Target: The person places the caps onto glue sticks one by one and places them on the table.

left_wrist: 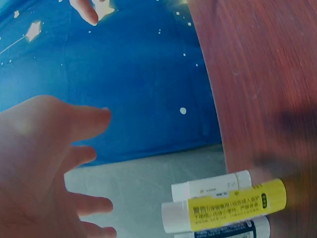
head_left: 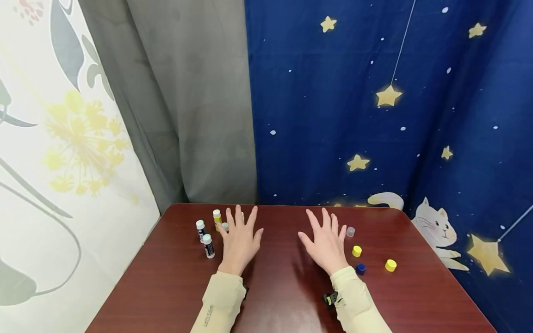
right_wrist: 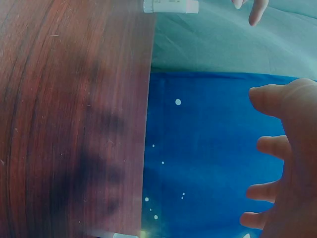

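Observation:
Both hands hover over the table with fingers spread, holding nothing. My left hand (head_left: pixel 238 243) is nearest the glue sticks, which stand upright at the left. They are a yellow glue stick (head_left: pixel 218 222) and two navy ones, a rear glue stick (head_left: pixel 201 231) and a front glue stick (head_left: pixel 208 247), all with white tops. A white glue stick (left_wrist: pixel 210 186) shows behind the yellow one in the left wrist view; in the head view the left fingers partly hide white pieces there. My right hand (head_left: pixel 326 243) is beside a clear cap (head_left: pixel 350 231), a yellow cap (head_left: pixel 356 251) and a blue cap (head_left: pixel 360 268).
Farther right on the brown table (head_left: pixel 283 296) lies another yellow cap (head_left: pixel 390 265). A grey curtain (head_left: pixel 208 101) and a blue star-patterned curtain (head_left: pixel 316 115) hang behind the table's far edge. A white patterned surface (head_left: pixel 96 222) borders the left side.

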### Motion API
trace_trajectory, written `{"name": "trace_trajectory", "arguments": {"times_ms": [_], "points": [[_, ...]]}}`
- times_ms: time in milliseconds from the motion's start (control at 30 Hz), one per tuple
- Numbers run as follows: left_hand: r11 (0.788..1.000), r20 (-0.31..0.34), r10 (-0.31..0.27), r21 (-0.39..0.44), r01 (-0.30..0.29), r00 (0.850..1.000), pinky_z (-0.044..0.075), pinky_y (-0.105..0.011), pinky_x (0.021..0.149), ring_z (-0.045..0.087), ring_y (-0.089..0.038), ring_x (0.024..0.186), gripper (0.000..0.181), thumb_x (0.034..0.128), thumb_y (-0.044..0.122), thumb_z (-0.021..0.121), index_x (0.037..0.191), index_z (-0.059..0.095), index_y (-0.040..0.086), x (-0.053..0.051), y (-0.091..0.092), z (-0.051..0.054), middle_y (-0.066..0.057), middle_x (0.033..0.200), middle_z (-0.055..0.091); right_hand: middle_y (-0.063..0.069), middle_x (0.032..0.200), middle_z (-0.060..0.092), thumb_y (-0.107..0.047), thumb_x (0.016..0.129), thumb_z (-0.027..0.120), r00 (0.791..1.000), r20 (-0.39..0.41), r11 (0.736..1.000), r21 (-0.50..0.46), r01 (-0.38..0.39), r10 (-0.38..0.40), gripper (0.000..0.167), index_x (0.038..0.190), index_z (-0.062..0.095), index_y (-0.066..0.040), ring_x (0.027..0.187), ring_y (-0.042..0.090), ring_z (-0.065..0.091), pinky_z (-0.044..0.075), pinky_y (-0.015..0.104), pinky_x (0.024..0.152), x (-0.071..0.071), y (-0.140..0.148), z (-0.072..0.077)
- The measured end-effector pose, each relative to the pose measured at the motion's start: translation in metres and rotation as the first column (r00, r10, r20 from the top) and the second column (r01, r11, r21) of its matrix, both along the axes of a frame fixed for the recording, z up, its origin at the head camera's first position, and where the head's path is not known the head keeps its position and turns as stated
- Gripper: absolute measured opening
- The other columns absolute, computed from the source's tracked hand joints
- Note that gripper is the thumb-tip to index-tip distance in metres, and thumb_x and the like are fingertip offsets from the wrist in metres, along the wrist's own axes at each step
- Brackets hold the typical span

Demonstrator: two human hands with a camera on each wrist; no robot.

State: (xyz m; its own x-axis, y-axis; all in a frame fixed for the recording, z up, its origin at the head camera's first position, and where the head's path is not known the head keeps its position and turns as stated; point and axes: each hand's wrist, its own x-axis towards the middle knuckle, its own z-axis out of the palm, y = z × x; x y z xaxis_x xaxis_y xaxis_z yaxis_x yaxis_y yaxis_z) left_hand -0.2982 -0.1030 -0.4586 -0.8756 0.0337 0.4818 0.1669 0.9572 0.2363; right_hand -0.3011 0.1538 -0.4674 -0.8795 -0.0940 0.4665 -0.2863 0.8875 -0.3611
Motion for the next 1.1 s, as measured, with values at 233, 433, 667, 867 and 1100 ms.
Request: {"name": "trace_trajectory", "arguments": {"times_ms": [233, 433, 667, 867, 1100], "points": [[0.992, -0.068, 0.038, 0.119, -0.03, 0.997, 0.029, -0.071, 0.105, 0.029, -0.049, 0.142, 0.058, 0.0956, 0.033, 0.066, 0.149, 0.049, 0.017, -0.004, -0.012, 0.0, -0.024, 0.152, 0.038, 0.022, 0.158, 0.028, -0.047, 0.092, 0.068, 1.0, 0.003, 1.0, 0.013, 0.0, -0.001, 0.071, 0.154, 0.042, -0.024, 0.145, 0.047, 0.02, 0.013, 0.076, 0.106, 0.001, 0.004, -0.006], [0.957, -0.168, 0.048, 0.291, 0.004, 0.985, 0.042, -0.063, 0.097, 0.046, -0.041, 0.131, 0.042, 0.094, 0.019, 0.068, 0.133, 0.063, 0.006, -0.004, -0.021, -0.005, -0.022, 0.139, 0.053, 0.022, 0.158, 0.029, -0.042, 0.092, 0.07, 1.0, 0.02, 1.0, 0.008, -0.011, 0.011, 0.069, 0.153, 0.043, -0.021, 0.143, 0.047, 0.023, 0.017, 0.076, 0.105, 0.004, 0.006, -0.009], [0.916, -0.195, 0.082, 0.401, 0.004, 0.977, 0.047, -0.055, 0.095, 0.056, -0.036, 0.117, 0.038, 0.0924, 0.024, 0.073, 0.126, 0.069, 0.005, 0.0, -0.024, -0.013, -0.017, 0.128, 0.061, 0.022, 0.157, 0.03, -0.04, 0.091, 0.071, 1.0, 0.022, 1.0, 0.008, -0.014, 0.014, 0.069, 0.152, 0.045, -0.02, 0.143, 0.047, 0.023, 0.018, 0.075, 0.106, 0.005, 0.009, -0.011], [0.89, -0.117, 0.087, 0.455, -0.024, 0.989, 0.049, -0.054, 0.091, 0.059, -0.034, 0.112, 0.045, 0.091, 0.032, 0.076, 0.128, 0.068, 0.008, 0.001, -0.026, -0.018, -0.013, 0.125, 0.062, 0.023, 0.157, 0.029, -0.039, 0.092, 0.07, 0.999, 0.041, 1.0, 0.006, -0.022, 0.022, 0.069, 0.152, 0.044, -0.018, 0.143, 0.047, 0.023, 0.018, 0.076, 0.105, 0.004, 0.011, -0.012], [0.852, -0.064, 0.08, 0.523, -0.035, 0.995, 0.049, -0.053, 0.089, 0.064, -0.034, 0.104, 0.042, 0.0882, 0.026, 0.08, 0.125, 0.07, 0.007, 0.002, -0.028, -0.024, -0.014, 0.116, 0.067, 0.022, 0.158, 0.028, -0.04, 0.093, 0.069, 0.998, 0.06, 1.0, 0.001, -0.028, 0.028, 0.069, 0.153, 0.043, -0.019, 0.143, 0.046, 0.022, 0.018, 0.075, 0.106, 0.005, 0.012, -0.013]]}}
